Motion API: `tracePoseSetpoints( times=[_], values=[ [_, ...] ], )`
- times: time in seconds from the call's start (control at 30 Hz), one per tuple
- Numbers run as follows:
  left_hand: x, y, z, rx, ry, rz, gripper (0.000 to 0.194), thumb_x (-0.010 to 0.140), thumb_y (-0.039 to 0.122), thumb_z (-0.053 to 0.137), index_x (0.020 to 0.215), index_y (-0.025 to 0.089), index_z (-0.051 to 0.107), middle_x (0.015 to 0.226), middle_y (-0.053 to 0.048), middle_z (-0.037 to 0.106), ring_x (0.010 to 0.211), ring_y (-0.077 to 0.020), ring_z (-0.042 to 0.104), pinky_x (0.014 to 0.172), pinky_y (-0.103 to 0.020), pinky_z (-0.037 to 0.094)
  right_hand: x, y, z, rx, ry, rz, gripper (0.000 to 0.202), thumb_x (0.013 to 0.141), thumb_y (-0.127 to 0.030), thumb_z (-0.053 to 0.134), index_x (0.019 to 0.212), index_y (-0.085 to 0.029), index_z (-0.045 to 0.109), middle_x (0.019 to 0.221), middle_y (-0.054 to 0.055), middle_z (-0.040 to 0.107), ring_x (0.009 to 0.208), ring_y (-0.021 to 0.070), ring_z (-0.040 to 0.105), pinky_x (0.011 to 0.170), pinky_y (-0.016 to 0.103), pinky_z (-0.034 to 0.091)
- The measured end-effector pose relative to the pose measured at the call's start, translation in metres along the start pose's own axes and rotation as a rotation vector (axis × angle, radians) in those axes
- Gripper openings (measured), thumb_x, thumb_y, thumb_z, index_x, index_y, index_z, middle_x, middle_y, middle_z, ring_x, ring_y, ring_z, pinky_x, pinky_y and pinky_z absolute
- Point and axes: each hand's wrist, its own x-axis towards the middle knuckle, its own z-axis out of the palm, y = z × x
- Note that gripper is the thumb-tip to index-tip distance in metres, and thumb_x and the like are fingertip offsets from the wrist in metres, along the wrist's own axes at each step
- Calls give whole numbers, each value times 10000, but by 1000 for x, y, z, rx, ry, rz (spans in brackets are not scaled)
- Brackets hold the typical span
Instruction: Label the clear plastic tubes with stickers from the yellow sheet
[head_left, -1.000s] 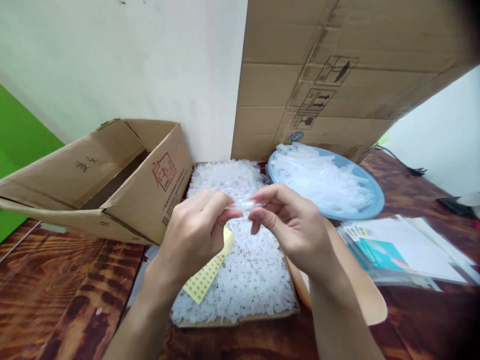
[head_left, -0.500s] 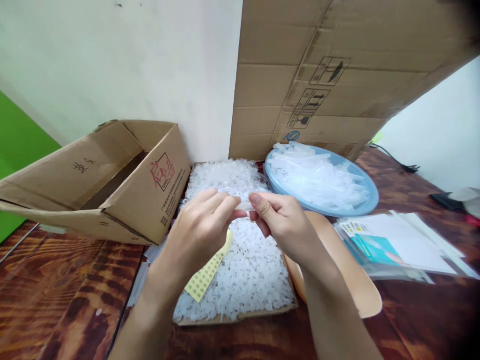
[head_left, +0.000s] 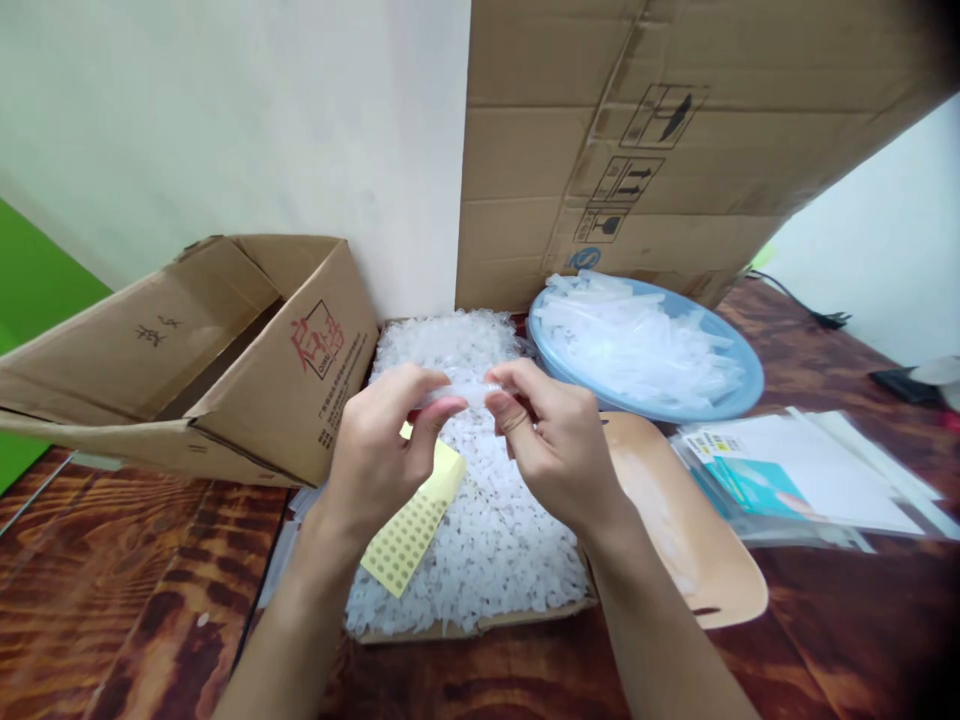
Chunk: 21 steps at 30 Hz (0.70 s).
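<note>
From the head camera, both forearms rise from the bottom edge and lean inward, so that the hands meet near the middle of the view, over a wide heap of small whitish plastic pieces (head_left: 517,540). Between them is a short clear tube (head_left: 475,394), lying roughly level across the gap, one end to each hand.

The left hand (head_left: 382,425) is turned with its back outward, the wrist bent a little; its thumb and forefinger are closed on the tube's left end, thumb below and forefinger above. The right hand (head_left: 551,430) mirrors it — thumb and forefinger pinching the right end, the other fingers curled in beneath. The tube is pale against a pale heap, so its exact outline, and whether it is one piece or two joined, I can't fairly say.

Just below the left hand, a yellow sheet (head_left: 412,520) (rows of small round dots on it) lies on the heap, partly hidden by that hand. Beyond the right hand sits a blue basin (head_left: 752,375) piled with clear plastic pieces (head_left: 637,345); nearer, a tan tray (head_left: 724,565) lies partly behind the right forearm. An open cardboard box (head_left: 259,390) stands to the left — on the dark wooden table (head_left: 142,580).
</note>
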Motion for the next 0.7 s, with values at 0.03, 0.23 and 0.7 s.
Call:
tracePoseSetpoints(
  times=[0.03,0.23,0.7],
  values=[
    [0,-2,0,26,6,37,140,1025,264,629,941,156,658,803,-27,673,707,-140,604,650,-242,470,1,0,0,10,-10,17,201,1066,-297,539,920,-192,627,675,-32,589,579,122,551,597,276,388],
    [-1,-12,-3,72,-301,41,149,1075,313,544,1157,200,593,979,-43,695,860,-178,675,751,-276,511,8,9,-4,156,-233,140,295,1025,-348,601,804,-190,716,763,0,690,725,151,622,665,274,428],
    [-30,-21,23,506,-925,-403,453,733,193,890,1136,191,683,1186,-111,733,1107,-343,703,849,-386,539,7,42,-12,-22,-151,414,307,932,-166,490,1133,-157,721,1058,87,587,694,177,689,670,350,568]
  ],
)
